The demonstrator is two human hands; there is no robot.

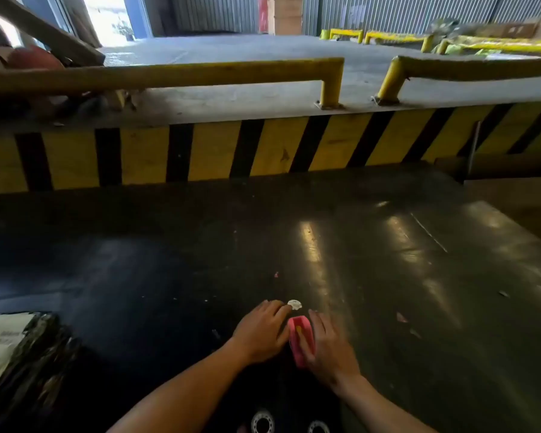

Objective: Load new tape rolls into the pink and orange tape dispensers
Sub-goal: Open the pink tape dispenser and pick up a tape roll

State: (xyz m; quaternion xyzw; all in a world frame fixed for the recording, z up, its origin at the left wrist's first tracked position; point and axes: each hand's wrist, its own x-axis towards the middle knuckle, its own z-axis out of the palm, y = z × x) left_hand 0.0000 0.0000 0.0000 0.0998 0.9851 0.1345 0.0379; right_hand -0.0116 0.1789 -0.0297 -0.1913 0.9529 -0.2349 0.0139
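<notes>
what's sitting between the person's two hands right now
In the head view, the pink tape dispenser lies between the left hand and the right hand, on the dark work surface. Both hands touch it.

We see a dim, soft-focused wide-angle picture in which daylight blows out the doorway (107, 17) at far left, pale glare streaks the dark bench (388, 245), its left side sinks into shadow, and the yellow rails (200, 75) bow near the edges.
</notes>
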